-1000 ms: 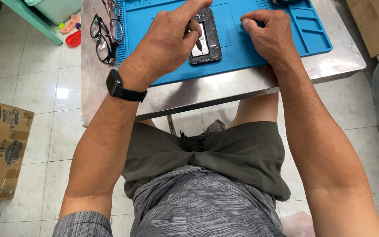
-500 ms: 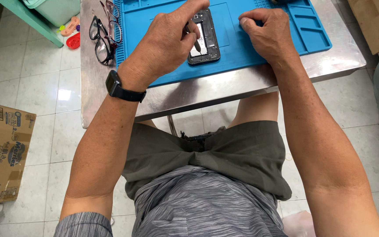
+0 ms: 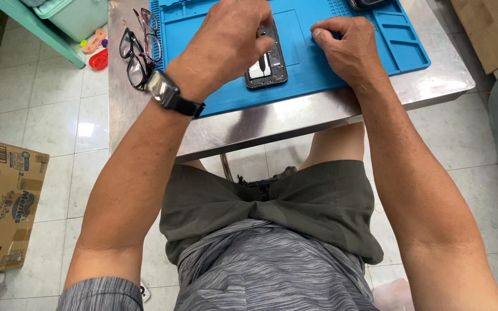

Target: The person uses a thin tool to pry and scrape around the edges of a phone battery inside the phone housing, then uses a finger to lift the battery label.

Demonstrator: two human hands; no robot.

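An opened black phone [image 3: 267, 68], its insides showing, lies on a blue work mat [image 3: 312, 80]. My left hand [image 3: 226, 40], with a dark watch [image 3: 165, 92] on its wrist, hovers over the phone's upper part. Its fingers pinch a thin dark tool [image 3: 263, 59] whose tip points down into the phone. My right hand [image 3: 346, 46] rests on the mat just right of the phone with its fingers curled under. Nothing shows in that hand.
The mat lies on a steel table [image 3: 295, 118]. Two pairs of glasses [image 3: 136, 49] sit at the table's left edge. A cardboard box [image 3: 1, 207] stands on the tiled floor at left. A green bin [image 3: 76, 17] and small colourful pieces [image 3: 96, 49] lie at upper left.
Both hands stay in nearly the same place. My left hand's fingers have shifted slightly over the phone.
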